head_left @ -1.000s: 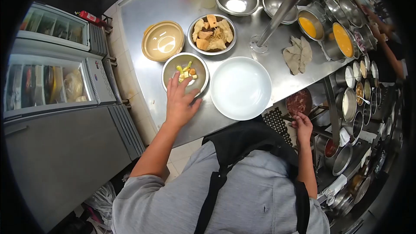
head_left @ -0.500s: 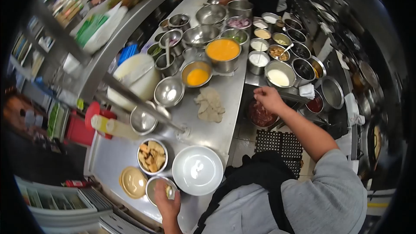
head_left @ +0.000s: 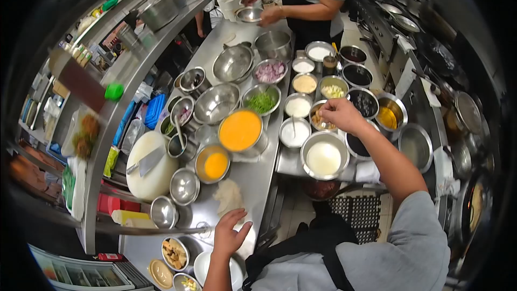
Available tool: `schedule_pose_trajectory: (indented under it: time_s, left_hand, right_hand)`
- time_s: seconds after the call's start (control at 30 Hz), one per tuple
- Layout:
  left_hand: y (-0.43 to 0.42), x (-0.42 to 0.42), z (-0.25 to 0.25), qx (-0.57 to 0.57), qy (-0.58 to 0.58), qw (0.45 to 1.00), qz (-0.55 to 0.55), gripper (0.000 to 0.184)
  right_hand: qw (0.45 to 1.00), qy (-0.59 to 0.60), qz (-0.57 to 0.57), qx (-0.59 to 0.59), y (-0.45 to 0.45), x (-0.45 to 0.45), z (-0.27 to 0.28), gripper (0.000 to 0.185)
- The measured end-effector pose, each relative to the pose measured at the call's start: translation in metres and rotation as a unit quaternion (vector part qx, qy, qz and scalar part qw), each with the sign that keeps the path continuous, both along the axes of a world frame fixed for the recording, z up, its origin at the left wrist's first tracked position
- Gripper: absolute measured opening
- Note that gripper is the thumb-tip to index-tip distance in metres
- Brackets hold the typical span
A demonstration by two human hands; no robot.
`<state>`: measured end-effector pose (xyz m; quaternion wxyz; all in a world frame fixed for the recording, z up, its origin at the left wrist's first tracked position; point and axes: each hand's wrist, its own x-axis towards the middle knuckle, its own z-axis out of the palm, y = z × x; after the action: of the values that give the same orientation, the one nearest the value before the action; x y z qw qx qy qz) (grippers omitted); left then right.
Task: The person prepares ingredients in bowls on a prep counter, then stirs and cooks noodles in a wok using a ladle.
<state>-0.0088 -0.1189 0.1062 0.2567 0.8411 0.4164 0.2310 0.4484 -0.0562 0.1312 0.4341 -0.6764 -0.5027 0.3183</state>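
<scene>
from the head camera, the bare right hand (head_left: pixel 343 116) is over a small round steel pot of brown bits (head_left: pixel 316 120), which sits in the rows of pots on the right side. its fingers are bent in close to each other, but i cannot tell if the tips pinch anything. the bare left hand (head_left: pixel 230 235) is nearer, over the long shiny steel table (head_left: pixel 252 183), with its fingers apart and nothing in them. it is just on the near side of a crumpled beige cloth (head_left: pixel 228 198).

the pots on the right are packed close, rim by rim. bits could drop into the wide round steel pot of creamy white liquid (head_left: pixel 323 159), just on the near side, if the right hand let some slip. the right arm goes over a round steel pot of something black (head_left: pixel 357 144); if it dipped, it could get messy or bump the rim.

the left arm hangs over a big round white bowl (head_left: pixel 236 276) at the near end, so a quick swing could knock it. the tall round steel pot of orange liquid (head_left: pixel 240 130) looks quite full, and a bump could make it spill.
</scene>
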Motion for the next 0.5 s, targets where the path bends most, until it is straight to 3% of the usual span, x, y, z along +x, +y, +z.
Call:
schedule_pose_trajectory:
  time_s: [0.03,0.1,0.13,0.17,0.23,0.27,0.33,0.4,0.5]
  left_hand:
    - [0.001,-0.002,-0.007,-0.015,-0.010,1.000,0.006,0.033]
    - [0.046,0.056,-0.008,-0.093,-0.048,0.992,0.078,0.034]
    - [0.049,0.048,-0.016,-0.082,-0.045,0.993,0.067,0.036]
    - [0.076,0.084,-0.008,-0.117,-0.102,0.983,0.101,0.038]
    - [0.143,0.125,0.002,-0.130,-0.219,0.958,0.130,0.042]
    - [0.172,0.151,0.006,-0.118,-0.270,0.945,0.146,0.043]
    - [0.200,0.179,0.023,-0.144,-0.301,0.929,0.158,0.045]
    - [0.276,0.219,0.037,-0.200,-0.360,0.898,0.156,0.057]
    - [0.331,0.252,0.054,-0.287,-0.461,0.821,0.174,0.090]
  right_hand:
    - [1.000,-0.009,-0.001,0.004,-0.001,-0.003,-0.001,0.020]
    - [0.994,0.100,-0.028,0.022,0.034,0.042,0.004,0.027]
    - [0.995,0.099,-0.030,0.011,0.034,0.037,0.004,0.040]
    - [0.994,0.109,-0.021,-0.002,0.052,0.064,0.002,0.040]
    - [0.972,0.230,-0.049,-0.017,0.071,0.066,0.013,0.054]
    - [0.927,0.373,-0.024,-0.011,0.088,0.073,0.022,0.070]
    - [0.894,0.443,-0.063,-0.011,0.088,0.078,0.027,0.086]
    - [0.868,0.486,-0.097,-0.018,0.105,0.087,0.030,0.097]
    - [0.831,0.537,-0.143,-0.027,0.105,0.103,0.017,0.099]
